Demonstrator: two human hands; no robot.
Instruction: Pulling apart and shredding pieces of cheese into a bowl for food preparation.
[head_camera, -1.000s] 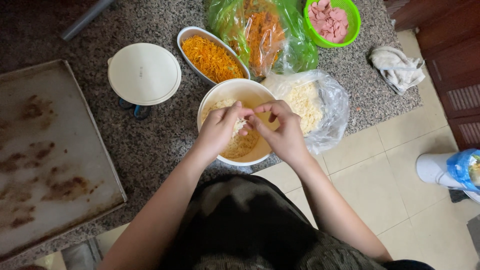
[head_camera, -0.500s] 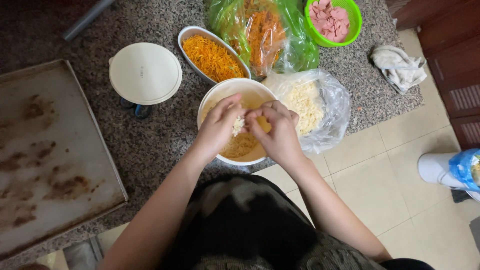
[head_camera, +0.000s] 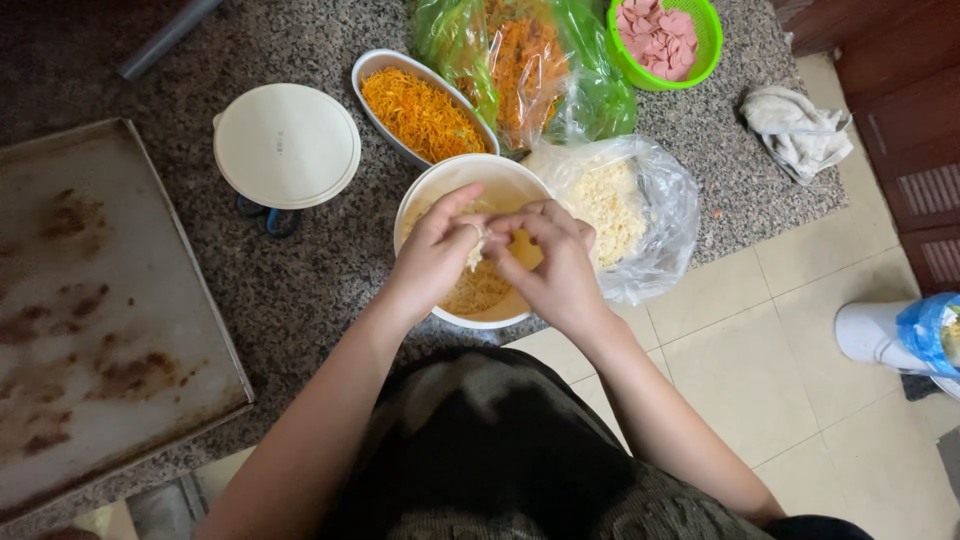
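**A:** Where do you have things right now?

**B:** Both your hands are over the white bowl (head_camera: 470, 180), which sits on the speckled counter (head_camera: 300, 290) near its front edge. Your left hand (head_camera: 435, 255) and right hand (head_camera: 555, 265) meet above the middle of the bowl, fingers curled in, pinching a small clump of pale shreds (head_camera: 475, 250) between them. More of the same shredded stuff lies in the bowl under your hands.

**A:** How do I do this bit well?

**B:** I'd say keep the clump low and centred over the bowl, so whatever crumbles off falls inside rather than onto the counter. Work with your fingertips, not your palms; the strands look soft and would likely mat together if squeezed hard.

**A:** Anything near the bowl to mind?

**B:** Just to the right of the bowl, touching it or nearly so, is an open clear bag (head_camera: 620, 210) of pale shreds; your right wrist is close to its loose plastic, so mind you don't drag it. Behind the bowl is an oval dish (head_camera: 420, 110) of orange shreds, and behind that a green bag (head_camera: 530, 60) and a green basket (head_camera: 665, 35) of pink slices. To the left of the bowl sits a round white lid (head_camera: 287, 145), and farther left a stained baking tray (head_camera: 90, 300). A crumpled cloth (head_camera: 795, 125) lies well off to the right.

**A:** And the bowl itself?

**B:** It sits close to the counter's edge, and neither hand steadies it, so press down gently.
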